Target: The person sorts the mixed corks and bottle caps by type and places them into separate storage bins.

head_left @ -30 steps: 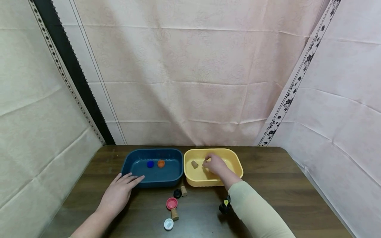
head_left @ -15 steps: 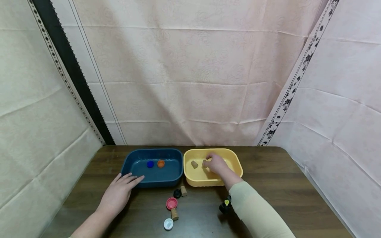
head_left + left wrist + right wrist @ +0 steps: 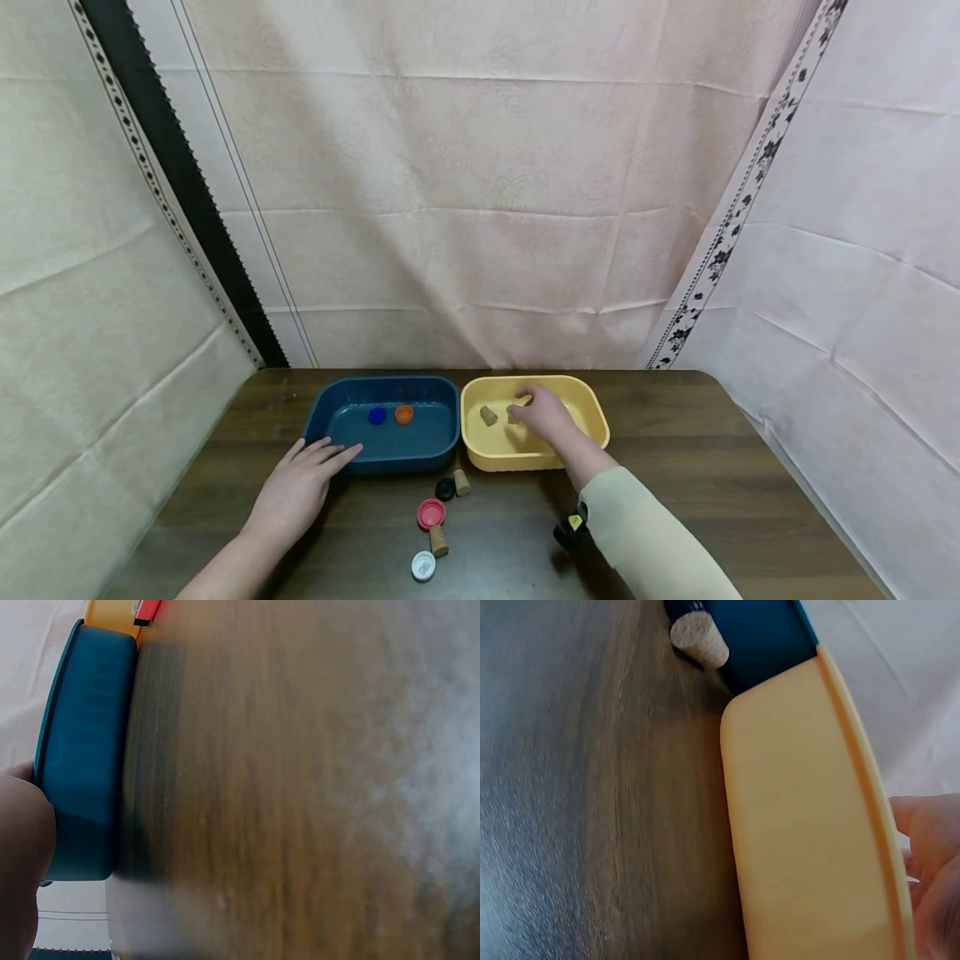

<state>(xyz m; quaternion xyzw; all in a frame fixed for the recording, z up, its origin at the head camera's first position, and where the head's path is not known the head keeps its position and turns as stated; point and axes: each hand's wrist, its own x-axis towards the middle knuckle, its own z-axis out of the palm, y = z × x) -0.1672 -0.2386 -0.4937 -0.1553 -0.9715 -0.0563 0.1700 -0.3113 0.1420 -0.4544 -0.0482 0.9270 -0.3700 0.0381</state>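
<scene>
My left hand [image 3: 291, 493] rests with spread fingers on the near left rim of the blue tray [image 3: 397, 463]. A blue bottle cap [image 3: 377, 415] and an orange bottle cap [image 3: 403, 414] lie in that tray. My right hand [image 3: 549, 417] reaches into the yellow tray [image 3: 510, 463], its thumb and forefinger bent but apart. A cork [image 3: 513, 417] shows at the thumb, partly hidden by it. Another cork [image 3: 488, 415] lies to its left. In the right wrist view the yellow tray's wall [image 3: 802, 810] hides the fingertips.
In front of the trays lie a black cap [image 3: 445, 489], a cork [image 3: 461, 482], a pink-red cap [image 3: 431, 513], another cork [image 3: 438, 542] and a white cap [image 3: 423, 566]. The wooden table [image 3: 675, 467] ends at a cloth backdrop [image 3: 480, 217].
The whole head view has shifted very slightly. Both hands keep their places at the trays, and the caps and corks stay where they were.
</scene>
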